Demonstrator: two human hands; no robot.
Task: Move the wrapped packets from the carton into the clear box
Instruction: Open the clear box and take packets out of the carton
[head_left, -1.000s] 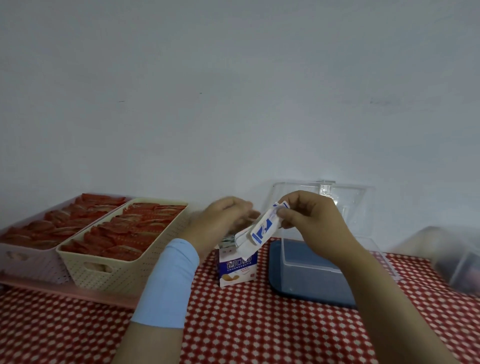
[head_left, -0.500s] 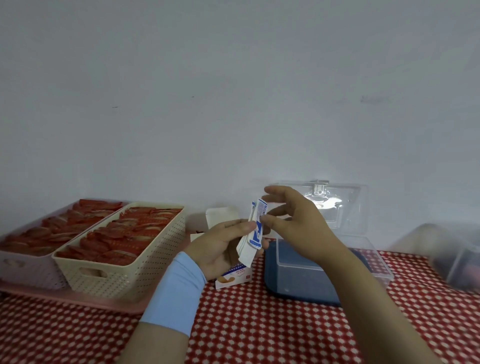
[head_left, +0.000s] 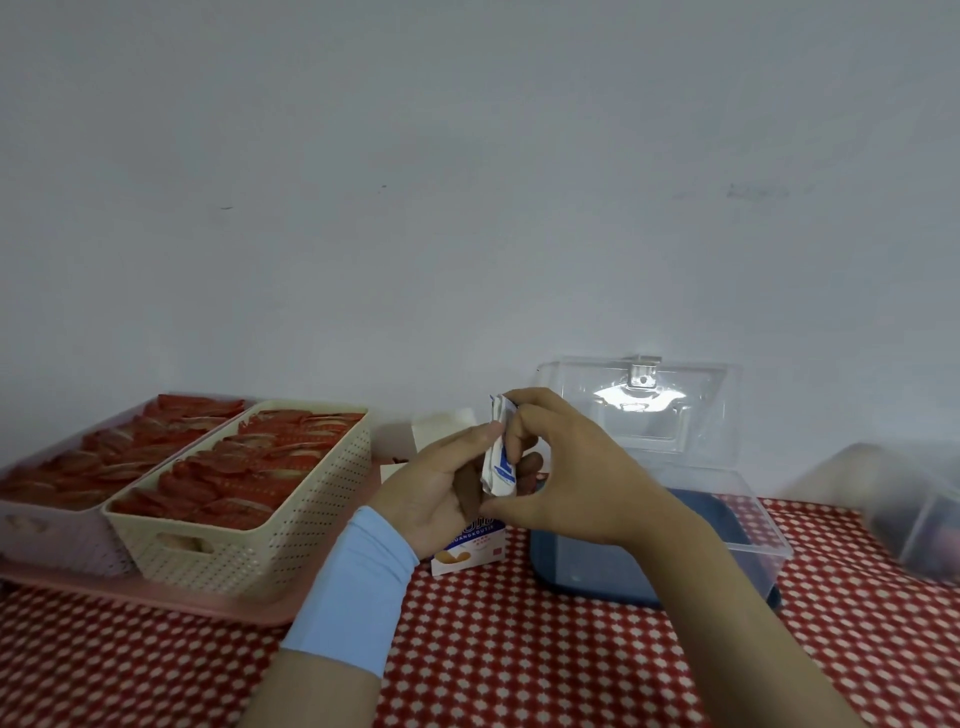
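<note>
Two hands, left hand (head_left: 436, 488) and right hand (head_left: 566, 478), pinch a small stack of wrapped packets (head_left: 500, 457) upright above the carton (head_left: 467, 552), apparently squaring them for the open clear box (head_left: 727, 525) just beside, its lid (head_left: 639, 410) tipped back.

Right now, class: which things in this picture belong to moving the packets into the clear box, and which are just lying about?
Belong to the job:
wrapped packets, held by the left hand and the right hand
carton
clear box, lid open

Just lying about:
cream basket of red packets
second basket
pink tray
</note>
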